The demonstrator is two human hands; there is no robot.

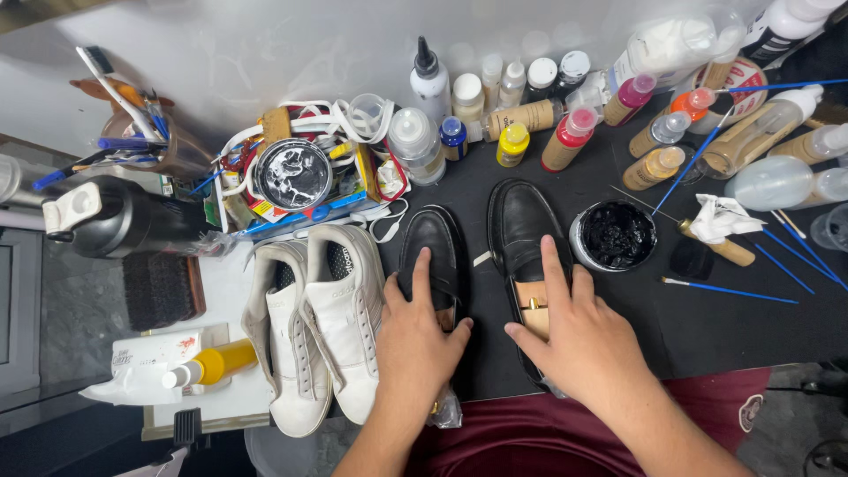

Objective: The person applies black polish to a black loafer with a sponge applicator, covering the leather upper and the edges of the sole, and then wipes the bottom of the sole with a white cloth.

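Two black loafers stand side by side near the front edge of the dark tabletop [760, 327], toes pointing toward the back. The left hand [422, 340] lies flat on the left loafer [431, 247]; the right hand [579, 340] rests on the right loafer [521, 221], fingers spread. A pair of white sneakers [314, 327] lies just left of them, and an open jar of black paste [615, 235] sits just right.

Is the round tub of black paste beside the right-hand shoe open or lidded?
Open. The tub shows glossy black paste right up to its pale rim, with no lid on it.
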